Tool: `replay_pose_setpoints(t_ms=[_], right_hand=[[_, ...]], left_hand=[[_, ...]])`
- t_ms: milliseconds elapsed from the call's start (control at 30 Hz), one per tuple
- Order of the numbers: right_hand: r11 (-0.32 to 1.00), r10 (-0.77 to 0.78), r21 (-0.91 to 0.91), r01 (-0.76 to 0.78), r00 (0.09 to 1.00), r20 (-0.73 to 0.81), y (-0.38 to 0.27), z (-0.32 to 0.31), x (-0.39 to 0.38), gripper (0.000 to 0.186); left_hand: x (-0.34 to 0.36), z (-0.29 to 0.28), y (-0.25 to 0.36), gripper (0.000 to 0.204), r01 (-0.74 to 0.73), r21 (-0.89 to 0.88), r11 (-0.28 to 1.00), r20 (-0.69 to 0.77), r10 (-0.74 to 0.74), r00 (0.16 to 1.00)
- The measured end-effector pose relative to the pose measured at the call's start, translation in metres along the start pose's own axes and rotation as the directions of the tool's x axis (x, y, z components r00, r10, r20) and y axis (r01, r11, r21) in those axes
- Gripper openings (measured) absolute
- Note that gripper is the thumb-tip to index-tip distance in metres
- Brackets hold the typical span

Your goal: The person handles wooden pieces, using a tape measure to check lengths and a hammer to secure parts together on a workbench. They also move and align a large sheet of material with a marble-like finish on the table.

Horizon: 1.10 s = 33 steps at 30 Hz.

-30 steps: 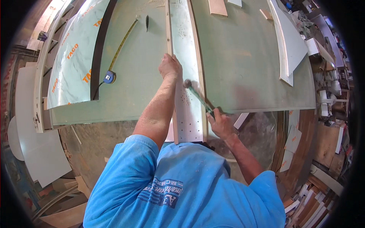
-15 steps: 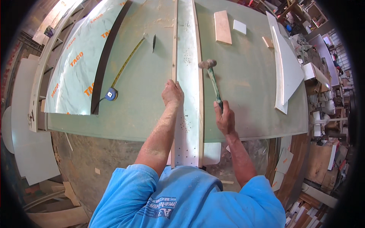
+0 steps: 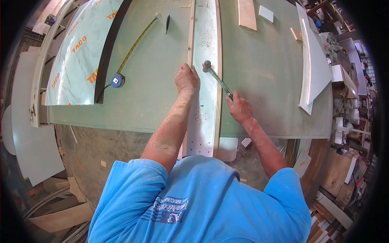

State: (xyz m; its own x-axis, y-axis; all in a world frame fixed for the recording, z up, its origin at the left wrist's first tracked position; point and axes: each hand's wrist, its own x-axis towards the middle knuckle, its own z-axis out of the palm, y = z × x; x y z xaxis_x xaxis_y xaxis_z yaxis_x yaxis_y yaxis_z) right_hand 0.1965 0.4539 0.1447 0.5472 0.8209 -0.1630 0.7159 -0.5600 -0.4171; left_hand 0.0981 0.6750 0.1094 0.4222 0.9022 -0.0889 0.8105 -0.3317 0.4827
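Note:
A long white panel (image 3: 202,107) with small holes runs away from me between two thin wooden strips. My left hand (image 3: 187,79) is closed around the left wooden strip (image 3: 191,40); whether its fingers also hold something small is hidden. In my right hand (image 3: 240,108) is a hammer (image 3: 220,82), gripped low on its green handle. The hammer's head is over the panel, a little right of my left fingers. The right wooden strip (image 3: 219,52) passes beneath the handle.
A tape measure (image 3: 118,80) lies extended on the greenish table (image 3: 154,109), near a thin dark piece (image 3: 167,24). A film-covered sheet (image 3: 73,69) lies left. Wood block (image 3: 247,15), small white block (image 3: 266,13) and white offcuts (image 3: 316,60) are right.
The hammer has swung left, its head going from the right strip to over the panel near my left hand. My left hand keeps its grip on the strip. The whole view has shifted slightly.

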Motion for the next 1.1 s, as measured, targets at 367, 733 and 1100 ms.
replay_pose_setpoints(t_ms=[367,733,1100], right_hand=[[0.982,0.042,0.186,-0.016,0.990,-0.138,0.003,-0.035,0.052,0.035],[0.959,-0.011,0.244,0.142,0.883,-0.469,-0.004,-0.106,0.251,0.034],[0.999,0.054,0.024,-0.049,0.951,-0.304,0.032,-0.040,0.353,0.049]], left_hand=[[0.027,-0.018,0.035,0.078,-0.067,0.122,0.990,0.075,0.058,0.995],[0.087,0.028,0.072,0.084,-0.085,0.246,0.966,-0.233,0.144,0.962],[0.107,0.034,0.085,0.074,-0.133,0.144,0.981,-0.367,0.177,0.913]])
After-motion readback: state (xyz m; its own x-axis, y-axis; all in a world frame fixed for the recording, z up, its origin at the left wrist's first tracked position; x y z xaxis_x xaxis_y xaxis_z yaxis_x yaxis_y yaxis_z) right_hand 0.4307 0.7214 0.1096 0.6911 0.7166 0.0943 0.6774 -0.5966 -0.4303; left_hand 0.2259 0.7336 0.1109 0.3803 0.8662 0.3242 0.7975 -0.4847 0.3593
